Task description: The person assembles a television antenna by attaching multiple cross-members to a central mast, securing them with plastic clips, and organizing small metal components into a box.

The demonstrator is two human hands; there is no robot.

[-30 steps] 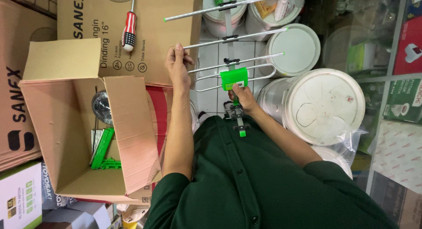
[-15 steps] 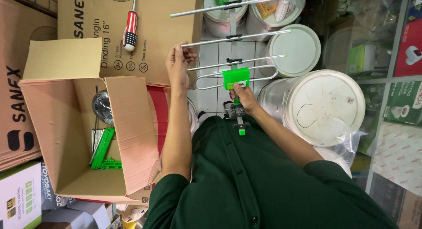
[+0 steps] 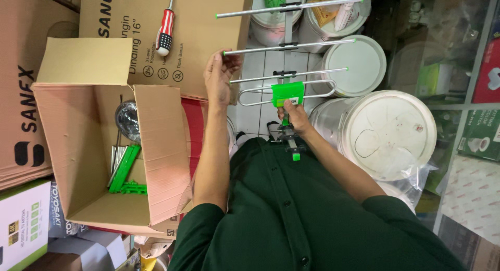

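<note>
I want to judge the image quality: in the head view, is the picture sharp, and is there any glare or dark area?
Head view: the antenna and both hands, left and right, look sharp; light is even and soft; faint sheen on the white bucket lid; the upper right corner behind the buckets is dark and hard to read.

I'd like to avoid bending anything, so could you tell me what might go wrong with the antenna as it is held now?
The left hand grips only the tip of one thin rod; pressing there could bend it. The right hand alone carries the antenna by its boom, so it may twist or tip. The outer rods reach over the white buckets and near the screwdriver on the cardboard box, and could snag them.
</note>
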